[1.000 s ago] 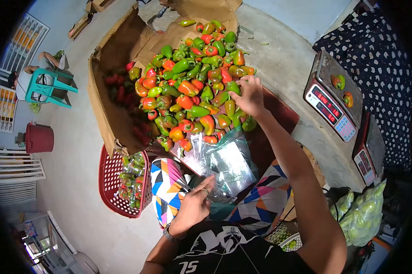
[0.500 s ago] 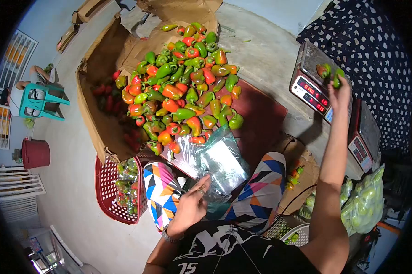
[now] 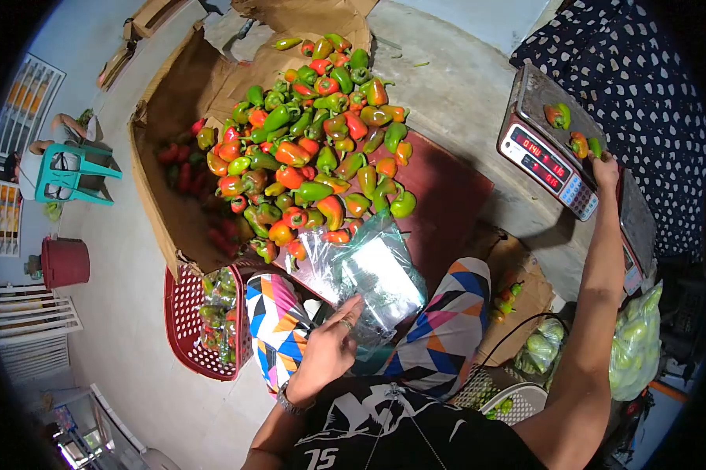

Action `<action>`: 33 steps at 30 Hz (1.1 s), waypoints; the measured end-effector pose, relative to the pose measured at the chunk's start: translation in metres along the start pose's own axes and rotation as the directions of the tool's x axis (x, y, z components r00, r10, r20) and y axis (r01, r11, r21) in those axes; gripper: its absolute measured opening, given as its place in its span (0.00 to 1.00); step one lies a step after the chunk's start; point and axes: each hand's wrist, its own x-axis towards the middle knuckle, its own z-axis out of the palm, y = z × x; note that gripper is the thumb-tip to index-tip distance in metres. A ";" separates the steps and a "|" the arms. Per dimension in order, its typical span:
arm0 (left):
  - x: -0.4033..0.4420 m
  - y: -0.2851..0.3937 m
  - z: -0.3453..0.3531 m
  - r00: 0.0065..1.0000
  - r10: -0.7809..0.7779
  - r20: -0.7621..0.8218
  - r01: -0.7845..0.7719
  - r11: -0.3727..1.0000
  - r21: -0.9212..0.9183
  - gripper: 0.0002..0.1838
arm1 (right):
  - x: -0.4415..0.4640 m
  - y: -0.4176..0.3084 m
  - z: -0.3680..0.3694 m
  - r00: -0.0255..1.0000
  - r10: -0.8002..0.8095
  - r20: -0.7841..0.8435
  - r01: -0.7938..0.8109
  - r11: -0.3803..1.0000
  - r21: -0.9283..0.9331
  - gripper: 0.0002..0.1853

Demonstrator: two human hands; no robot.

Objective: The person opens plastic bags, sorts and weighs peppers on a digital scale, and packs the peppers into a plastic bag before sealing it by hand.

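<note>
My left hand (image 3: 333, 345) lies over the clear plastic bag (image 3: 380, 274) in my lap, index finger stretched along it and the other fingers curled at its near edge. At the right, my right hand (image 3: 604, 170) reaches to the near corner of a digital scale (image 3: 542, 90), its fingertips closed on a green and orange bell pepper (image 3: 594, 147). Another red-green pepper (image 3: 557, 116) rests farther up the scale's plate. Red digits glow on the scale's display (image 3: 534, 157). A big heap of red, green and orange peppers (image 3: 298, 157) spreads in front of me.
A torn cardboard box (image 3: 153, 188) walls the heap's left side. Beside my left knee stands a red basket (image 3: 182, 345) holding bagged peppers. A second scale (image 3: 636, 215), a bag of green produce (image 3: 635, 345) and a pale basket (image 3: 529, 399) are at right. A person sits near a green chair (image 3: 59, 168).
My right hand has moved down and right over the scale's plate, toward its near corner, with a pepper at its fingertips. My left hand stays on the plastic bag.
</note>
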 end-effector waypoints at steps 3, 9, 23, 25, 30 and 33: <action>0.000 0.002 -0.003 1.000 -0.028 0.003 0.028 1.000 0.005 0.42 | -0.003 -0.005 0.003 0.999 0.041 0.019 -0.041 0.999 -0.010 0.33; -0.003 0.003 -0.010 0.999 -0.035 -0.001 0.035 0.999 0.026 0.41 | -0.008 0.009 0.007 0.996 0.074 -0.044 -0.068 0.990 0.127 0.34; -0.013 -0.001 -0.008 0.999 0.031 -0.036 -0.030 0.999 0.030 0.42 | -0.052 0.043 -0.045 0.943 0.261 -0.209 -0.216 0.953 0.214 0.38; -0.014 0.000 -0.008 0.999 0.022 -0.026 -0.021 0.999 0.043 0.42 | -0.049 0.053 -0.044 0.938 0.263 -0.224 -0.214 0.951 0.223 0.38; -0.014 0.001 -0.009 0.999 0.016 -0.033 -0.015 0.999 0.029 0.42 | -0.055 0.054 -0.049 0.941 0.257 -0.220 -0.219 0.958 0.186 0.37; -0.012 0.006 -0.014 1.000 -0.010 -0.003 0.010 1.000 0.015 0.41 | -0.045 0.063 -0.046 0.950 0.231 -0.212 -0.188 0.960 0.206 0.37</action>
